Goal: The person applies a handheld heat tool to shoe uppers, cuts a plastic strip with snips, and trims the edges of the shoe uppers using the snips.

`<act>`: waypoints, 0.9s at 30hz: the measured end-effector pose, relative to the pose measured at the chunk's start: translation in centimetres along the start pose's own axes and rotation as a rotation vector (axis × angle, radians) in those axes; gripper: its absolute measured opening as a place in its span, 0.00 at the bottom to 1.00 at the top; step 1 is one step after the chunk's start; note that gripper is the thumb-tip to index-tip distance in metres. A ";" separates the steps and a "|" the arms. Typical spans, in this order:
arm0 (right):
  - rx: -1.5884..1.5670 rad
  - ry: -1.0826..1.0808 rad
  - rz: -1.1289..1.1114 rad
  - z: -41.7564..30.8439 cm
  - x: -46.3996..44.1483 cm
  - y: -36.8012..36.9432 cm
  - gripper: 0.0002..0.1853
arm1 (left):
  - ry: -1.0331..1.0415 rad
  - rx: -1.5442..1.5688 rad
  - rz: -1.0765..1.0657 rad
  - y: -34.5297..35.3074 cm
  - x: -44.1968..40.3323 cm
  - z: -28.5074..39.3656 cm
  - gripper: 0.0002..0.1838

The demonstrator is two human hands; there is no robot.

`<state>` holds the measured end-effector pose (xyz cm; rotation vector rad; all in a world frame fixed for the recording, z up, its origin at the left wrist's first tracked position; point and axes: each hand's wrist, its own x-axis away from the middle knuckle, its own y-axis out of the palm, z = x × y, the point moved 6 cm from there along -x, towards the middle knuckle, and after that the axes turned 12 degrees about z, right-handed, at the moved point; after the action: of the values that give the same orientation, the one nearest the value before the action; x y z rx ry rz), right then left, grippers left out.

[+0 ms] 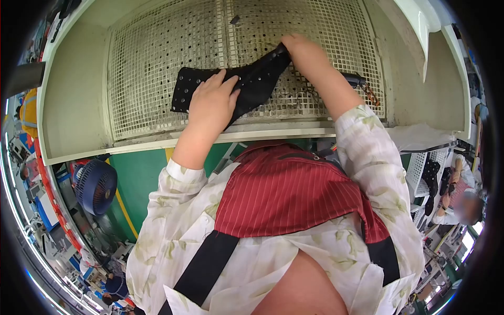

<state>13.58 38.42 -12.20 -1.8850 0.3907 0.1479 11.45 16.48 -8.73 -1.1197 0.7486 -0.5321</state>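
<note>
A black piece of material (pixel 257 86) with rows of shiny metal studs lies across the perforated grate (pixel 147 63) of a pale green booth. My left hand (pixel 212 102) rests flat on its left part, fingers spread. At its upper right end, my right hand (pixel 304 52) has its fingers closed on the edge of the material. The piece's right end is raised a little toward my right hand. Part of it is hidden under my left hand.
A dark tool (pixel 353 79) with a coiled cord lies on the grate at the right. A small dark scrap (pixel 234 20) sits near the back. The booth's front rim (pixel 157 139) runs before me. A blue fan (pixel 95 187) stands lower left. Another person (pixel 462 199) is far right.
</note>
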 end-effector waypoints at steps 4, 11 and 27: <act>0.113 0.044 -0.125 -0.4 -0.4 0.7 0.20 | -0.093 0.241 0.082 -1.0 -2.6 -0.6 0.16; 0.082 0.080 0.240 0.8 3.6 -7.8 0.21 | -0.264 0.190 -0.020 -0.9 -7.8 -1.9 0.19; -1.179 1.297 -0.126 7.7 16.5 -3.3 0.21 | -0.417 0.599 -0.025 0.7 -5.7 -4.3 0.17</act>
<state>30.81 43.38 -16.71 -2.9474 1.2219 -1.2513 4.55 18.24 -8.90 -0.6437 0.1847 -0.4784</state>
